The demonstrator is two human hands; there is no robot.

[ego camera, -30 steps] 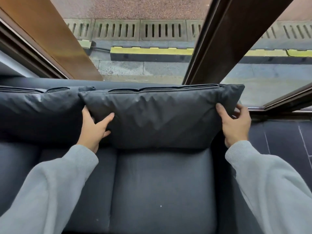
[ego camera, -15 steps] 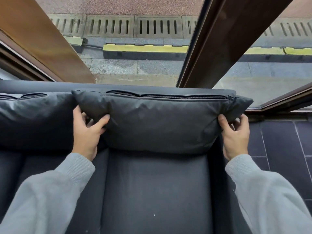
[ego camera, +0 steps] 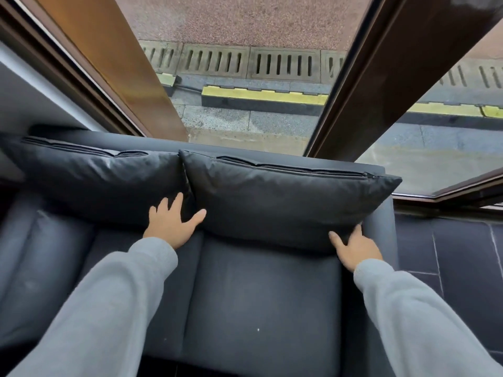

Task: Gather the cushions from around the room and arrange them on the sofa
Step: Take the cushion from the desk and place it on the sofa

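Two dark grey cushions stand upright against the back of a dark sofa [ego camera: 261,300]. The left cushion [ego camera: 95,180] fills the left half and the right cushion [ego camera: 285,202] the right half, zips on top, with their inner corners meeting. My left hand [ego camera: 171,221] lies flat with fingers spread over the seam between them, thumb on the right cushion's lower left corner. At that cushion's lower right corner, my right hand [ego camera: 353,248] touches the bottom edge with its fingers extended, beside the sofa's right arm [ego camera: 381,216]. Neither hand grips anything.
Directly behind the sofa is a large window with dark brown frame posts [ego camera: 381,77], looking down on pavement and drain grates. Dark floor tiles [ego camera: 449,254] lie to the right of the sofa. A pale wall [ego camera: 32,99] is at the upper left.
Both hands let go of the right cushion's sides and dropped to its lower corners. The cushion has settled down against the sofa back. My view pulled back and shifted right.
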